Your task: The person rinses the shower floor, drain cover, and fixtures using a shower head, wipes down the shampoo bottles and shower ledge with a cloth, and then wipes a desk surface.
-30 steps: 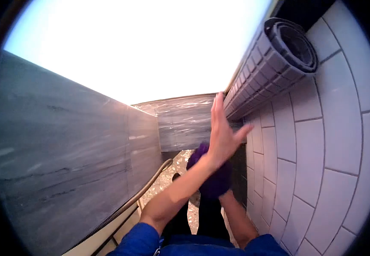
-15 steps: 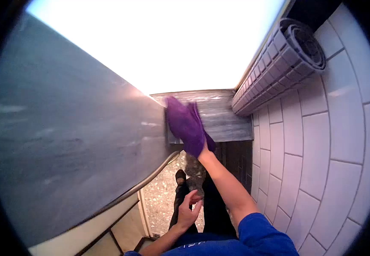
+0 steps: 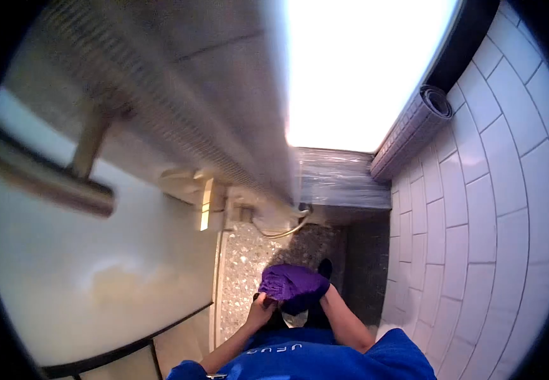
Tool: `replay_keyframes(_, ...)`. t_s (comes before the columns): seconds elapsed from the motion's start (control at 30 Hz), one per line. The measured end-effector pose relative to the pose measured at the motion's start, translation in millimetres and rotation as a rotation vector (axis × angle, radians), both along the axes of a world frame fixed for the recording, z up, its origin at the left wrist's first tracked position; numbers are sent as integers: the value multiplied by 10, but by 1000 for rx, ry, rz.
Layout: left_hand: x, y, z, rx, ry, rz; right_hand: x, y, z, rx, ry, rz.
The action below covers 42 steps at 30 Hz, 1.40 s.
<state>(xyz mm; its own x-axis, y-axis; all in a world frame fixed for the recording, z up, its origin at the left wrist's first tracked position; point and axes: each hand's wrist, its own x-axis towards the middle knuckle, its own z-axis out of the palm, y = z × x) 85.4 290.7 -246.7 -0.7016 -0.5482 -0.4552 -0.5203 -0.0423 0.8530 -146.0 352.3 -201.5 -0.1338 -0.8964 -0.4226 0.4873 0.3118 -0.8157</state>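
Note:
A purple cloth [image 3: 293, 283] is bunched low in front of my body, just above the speckled floor. My right hand [image 3: 326, 292] is at its right side, with the fingers hidden under the fabric. At the cloth's left edge, the fingers of my left hand [image 3: 262, 310] are closed on the material. Both forearms are bent in close to my blue shirt.
A rolled grey mat [image 3: 413, 133] rests along the white tiled wall [image 3: 467, 221], beside a bright window [image 3: 363, 69]. Below the window is a grey stone ledge [image 3: 344, 177]. At left, a blurred metal handle [image 3: 46, 180] projects, and a curved hose [image 3: 280, 234] hangs near the middle.
My right hand has come down from the stone ledge to my body with the purple cloth. My left hand has taken hold of the cloth's edge. The view has swung left.

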Motion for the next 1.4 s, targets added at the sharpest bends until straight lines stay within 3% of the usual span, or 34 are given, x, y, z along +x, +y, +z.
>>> replay_keyframes(0.07,512,-209,-48,89,106,85,371,-248,43,-10,-4,-18)
replay_keyframes(0.1,689,-251,-96,159,167,261,567,-423,60,-17,3,-48)
replay_keyframes(0.27,1560,-873,328,-62,-49,405,1474,-1152,207,-50,8,-87)
replay_keyframes(0.4,1649,-1385,188,-54,-22,582,1754,-1436,303,-21,92,20)
replay_keyframes(0.47,1363,-1726,611,-231,-56,514,1723,-1555,303,-5,163,104)
replay_keyframes(0.5,1297,-1897,404,-361,25,469,1688,-1615,272,4,205,154)
replay_keyframes(0.6,864,-2362,501,-116,139,494,1504,-1755,93,6,368,304)
replay_keyframes(0.77,-41,-3193,415,46,362,382,1343,-2184,-14,-107,859,475)
replay_keyframes(0.9,-983,-3758,604,-88,442,245,1164,-2608,476,-201,1186,516)
replay_keyframes(1.0,-1847,-4180,314,-491,471,186,1036,-2912,373,74,1291,641)
replay_keyframes(1.07,-2195,-4474,172,-617,489,143,994,-2925,116,-319,1473,389)
replay_keyframes(1.13,-2324,-4611,234,-227,375,12,976,-3095,0,-271,1284,355)
replay_keyframes(1.27,-1567,-4452,556,-103,515,89,969,-3451,302,-58,772,63)
replay_keyframes(1.3,-1282,-4337,621,-139,551,79,987,-3433,-85,20,400,-296)
replay_keyframes(1.33,-1021,-4227,654,-177,592,68,975,-3459,-340,28,230,-477)
replay_keyframes(1.4,-569,-4026,621,-162,601,80,998,-3509,-648,-3,107,-542)
